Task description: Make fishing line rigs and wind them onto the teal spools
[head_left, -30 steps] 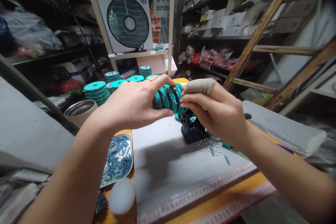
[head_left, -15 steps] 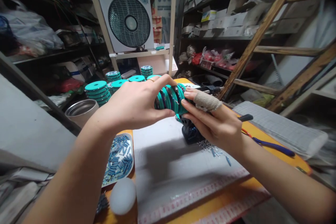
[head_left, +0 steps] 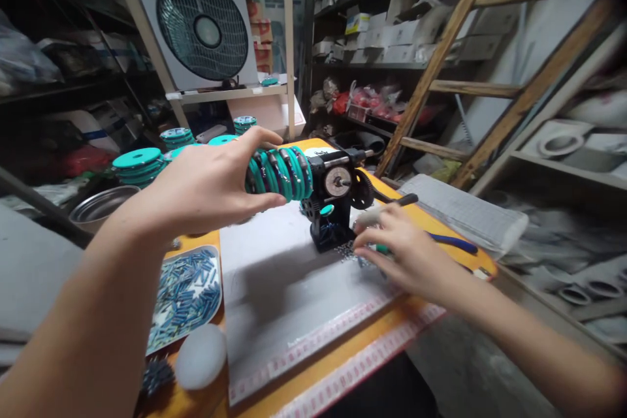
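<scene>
A row of teal spools (head_left: 280, 173) sits sideways on the shaft of a small black winding machine (head_left: 336, 202). My left hand (head_left: 206, 186) wraps round the left end of that row, thumb below and fingers on top. My right hand (head_left: 401, 251) is down on the grey mat (head_left: 284, 294) to the right of the machine's base, fingers curled over a scatter of small metal bits (head_left: 350, 251). What the fingers pinch, if anything, is hidden. A black crank handle (head_left: 399, 199) sticks out just above that hand.
A white tray of blue tubes (head_left: 183, 294) and a white foam ball (head_left: 200, 356) lie at the left front. Stacks of teal spools (head_left: 137, 166), a steel bowl (head_left: 100, 206) and a box fan (head_left: 198, 19) stand behind. Blue-handled pliers (head_left: 453, 243) and a wooden ladder (head_left: 441, 52) are to the right.
My right hand has left the end of the spool row and dropped to the mat beside the machine. The left hand keeps its hold. The view has swung right, showing the machine's gears.
</scene>
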Demonstrator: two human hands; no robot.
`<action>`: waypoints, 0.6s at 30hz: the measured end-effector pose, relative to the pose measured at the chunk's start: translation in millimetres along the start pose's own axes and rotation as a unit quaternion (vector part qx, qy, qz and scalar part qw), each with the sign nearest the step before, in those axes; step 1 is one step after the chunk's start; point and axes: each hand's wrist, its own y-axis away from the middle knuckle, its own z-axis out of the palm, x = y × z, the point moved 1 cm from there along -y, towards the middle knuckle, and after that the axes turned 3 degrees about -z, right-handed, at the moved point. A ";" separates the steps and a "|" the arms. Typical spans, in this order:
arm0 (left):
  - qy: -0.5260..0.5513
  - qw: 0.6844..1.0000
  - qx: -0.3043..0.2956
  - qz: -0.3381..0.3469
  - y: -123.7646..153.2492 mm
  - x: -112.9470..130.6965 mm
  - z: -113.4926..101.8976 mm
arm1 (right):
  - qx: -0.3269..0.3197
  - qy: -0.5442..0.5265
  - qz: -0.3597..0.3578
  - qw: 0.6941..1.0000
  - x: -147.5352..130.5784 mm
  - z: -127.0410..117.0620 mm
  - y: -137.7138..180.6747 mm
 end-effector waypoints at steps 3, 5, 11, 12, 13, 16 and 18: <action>-0.013 1.000 0.004 -0.004 -1.3 -1.1 1.9 | -0.065 -0.028 0.017 0.997 -1.2 19.3 9.0; -0.017 1.000 0.000 -0.009 -1.0 -0.7 1.6 | -0.061 -0.030 0.032 0.997 -1.9 29.7 7.8; 0.012 0.999 -0.011 -0.034 2.2 3.7 -2.4 | -0.030 -0.018 0.013 0.999 -2.6 38.3 5.7; 0.019 0.999 -0.008 -0.041 2.4 4.1 -2.6 | -0.021 -0.015 0.014 1.000 -3.2 36.5 5.9; 0.025 0.999 -0.006 -0.045 2.4 4.2 -2.6 | -0.007 -0.017 0.018 1.000 -4.2 33.5 5.5; 0.036 0.999 0.004 -0.040 2.3 4.1 -2.0 | 0.064 -0.049 0.022 0.997 -10.4 16.0 -4.0; 0.037 0.999 0.008 -0.028 2.7 3.8 -1.8 | 0.136 -0.070 0.008 0.988 -17.6 0.0 -18.5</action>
